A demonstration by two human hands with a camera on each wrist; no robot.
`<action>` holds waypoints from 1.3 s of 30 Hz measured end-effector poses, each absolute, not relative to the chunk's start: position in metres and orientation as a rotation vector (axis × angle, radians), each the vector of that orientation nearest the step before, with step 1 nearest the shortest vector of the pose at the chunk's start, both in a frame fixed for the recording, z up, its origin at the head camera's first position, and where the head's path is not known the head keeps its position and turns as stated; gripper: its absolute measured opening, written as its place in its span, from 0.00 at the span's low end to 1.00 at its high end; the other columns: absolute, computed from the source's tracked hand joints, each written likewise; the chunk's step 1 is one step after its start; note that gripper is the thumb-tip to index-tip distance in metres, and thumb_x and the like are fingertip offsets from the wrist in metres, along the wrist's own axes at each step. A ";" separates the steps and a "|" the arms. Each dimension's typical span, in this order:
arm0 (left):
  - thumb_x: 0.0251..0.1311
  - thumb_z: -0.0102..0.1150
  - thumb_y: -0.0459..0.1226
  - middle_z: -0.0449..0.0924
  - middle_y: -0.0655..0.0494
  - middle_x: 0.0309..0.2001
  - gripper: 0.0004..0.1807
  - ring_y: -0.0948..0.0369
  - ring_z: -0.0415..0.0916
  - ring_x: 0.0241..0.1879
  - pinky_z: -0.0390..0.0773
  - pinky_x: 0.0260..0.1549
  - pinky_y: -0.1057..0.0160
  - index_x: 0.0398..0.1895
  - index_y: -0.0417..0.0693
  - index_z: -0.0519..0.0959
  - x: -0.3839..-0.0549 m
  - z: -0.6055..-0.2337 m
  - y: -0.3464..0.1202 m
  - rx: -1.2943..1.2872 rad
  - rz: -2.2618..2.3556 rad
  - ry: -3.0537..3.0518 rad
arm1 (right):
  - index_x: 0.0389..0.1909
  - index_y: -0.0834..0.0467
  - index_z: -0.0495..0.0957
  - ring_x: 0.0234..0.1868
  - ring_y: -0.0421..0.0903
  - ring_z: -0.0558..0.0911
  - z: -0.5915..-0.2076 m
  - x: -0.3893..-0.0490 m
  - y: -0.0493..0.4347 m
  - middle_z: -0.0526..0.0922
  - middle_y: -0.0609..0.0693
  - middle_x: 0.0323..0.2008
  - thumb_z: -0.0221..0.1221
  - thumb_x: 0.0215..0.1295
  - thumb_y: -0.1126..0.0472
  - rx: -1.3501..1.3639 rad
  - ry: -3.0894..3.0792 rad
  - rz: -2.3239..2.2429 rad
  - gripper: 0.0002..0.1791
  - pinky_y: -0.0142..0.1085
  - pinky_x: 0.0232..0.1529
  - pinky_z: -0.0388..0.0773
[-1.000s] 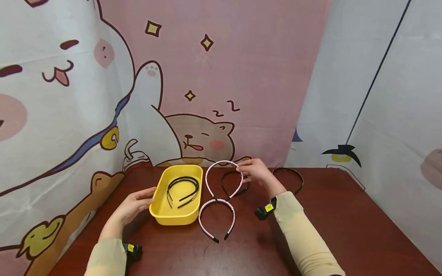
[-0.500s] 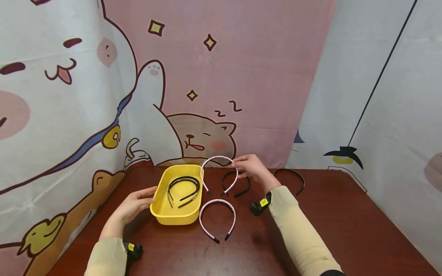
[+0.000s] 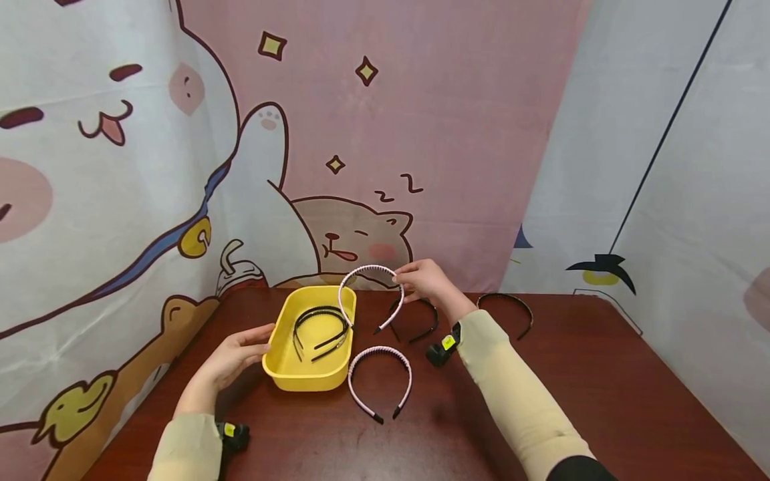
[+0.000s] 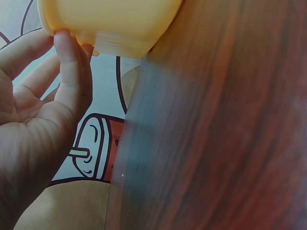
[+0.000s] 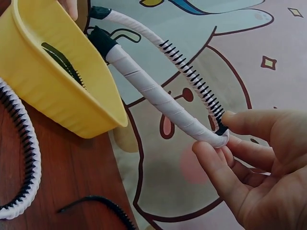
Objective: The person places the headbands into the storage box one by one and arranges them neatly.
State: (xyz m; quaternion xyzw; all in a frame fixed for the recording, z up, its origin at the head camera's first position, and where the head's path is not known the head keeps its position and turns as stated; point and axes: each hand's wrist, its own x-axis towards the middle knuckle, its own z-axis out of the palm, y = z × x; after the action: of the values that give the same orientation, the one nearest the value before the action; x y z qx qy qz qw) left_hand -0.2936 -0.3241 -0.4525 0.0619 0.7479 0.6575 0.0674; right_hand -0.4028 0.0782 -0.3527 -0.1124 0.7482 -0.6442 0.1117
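My right hand (image 3: 428,280) pinches a pale pink, cloth-wrapped headband (image 5: 153,93) between thumb and fingers, on one side of its arch. The headband is held up, its black-tipped ends pointing down and one overlapping the right rim of a yellow tray (image 3: 305,383) in the head view. A row of dark teeth lines its inner side. My left hand (image 3: 231,357) touches the tray's left side with extended fingers. Inside the tray lie black headbands (image 3: 319,310). Another pale pink headband (image 3: 377,349) rests on the table, right of the tray.
A thin black headband (image 3: 436,323) lies on the table below my right hand, and a further dark headband (image 3: 529,314) lies toward the back right. The reddish-brown table (image 3: 577,387) meets a cartoon-printed cloth (image 3: 469,133) at its back edge.
My right hand has carried the pink headband leftward and slightly up, away from the pink one on the table, to the tray's right rim. My left hand stays at the tray.
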 end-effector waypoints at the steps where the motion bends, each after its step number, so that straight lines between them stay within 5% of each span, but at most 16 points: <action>1: 0.66 0.57 0.31 0.58 0.32 0.69 0.33 0.49 0.71 0.60 0.76 0.52 0.61 0.72 0.33 0.58 -0.294 -0.452 -0.324 0.189 1.979 2.254 | 0.49 0.73 0.77 0.25 0.42 0.76 -0.351 -0.403 0.076 0.78 0.49 0.24 0.61 0.62 0.69 -0.331 2.202 -1.886 0.16 0.38 0.25 0.83; 28: 0.66 0.55 0.30 0.59 0.32 0.69 0.31 0.45 0.68 0.62 0.76 0.53 0.60 0.71 0.34 0.59 -0.294 -0.455 -0.324 0.191 1.970 2.268 | 0.46 0.73 0.78 0.26 0.44 0.78 -0.368 -0.406 0.018 0.79 0.54 0.29 0.61 0.61 0.70 -0.275 2.196 -1.924 0.14 0.38 0.24 0.83; 39: 0.66 0.53 0.27 0.59 0.30 0.68 0.31 0.42 0.66 0.62 0.76 0.52 0.59 0.71 0.32 0.58 -0.296 -0.455 -0.324 0.209 1.997 2.246 | 0.45 0.73 0.78 0.26 0.44 0.76 -0.367 -0.407 0.006 0.79 0.64 0.41 0.60 0.62 0.70 -0.254 2.200 -1.908 0.13 0.38 0.25 0.83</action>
State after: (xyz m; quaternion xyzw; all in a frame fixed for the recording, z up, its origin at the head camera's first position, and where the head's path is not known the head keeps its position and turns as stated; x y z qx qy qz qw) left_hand -0.2961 -0.3242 -0.4549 0.0692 0.7439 0.6615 0.0647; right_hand -0.4066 0.0062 -0.3674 -0.0864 0.7481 -0.6489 0.1089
